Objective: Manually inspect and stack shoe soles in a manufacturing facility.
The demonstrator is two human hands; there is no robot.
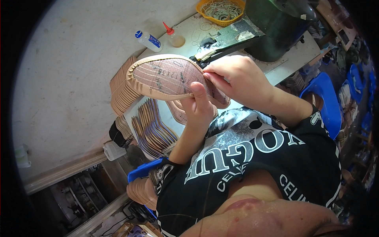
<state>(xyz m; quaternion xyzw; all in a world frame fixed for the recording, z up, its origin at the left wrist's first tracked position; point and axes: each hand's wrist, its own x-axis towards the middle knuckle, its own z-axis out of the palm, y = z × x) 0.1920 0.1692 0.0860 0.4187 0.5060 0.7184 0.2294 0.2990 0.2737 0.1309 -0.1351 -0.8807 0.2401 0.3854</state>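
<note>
A shoe insole [167, 77] is held up over the table, its pinkish-brown lined underside showing and a tan strip folded round its rim. My left hand [199, 106] grips it from the near edge, with the thumb lying on the underside; the other fingers are mostly hidden behind it. With thumb and forefinger closed together, my right hand [240, 77] pinches the insole's far edge near its narrower part. Just beyond this pinch is the dark working end of a green machine [227, 39]. Another tan insole [177, 112] shows partly beneath the held one.
Stacked tan insoles [120, 91] line the wall side, with striped ones [152, 128] closer to me. A white bottle [149, 41], a red-tipped bottle [173, 36] and a yellow basket [205, 10] of tangled bands stand farther back. A blue bin [331, 106] is at right.
</note>
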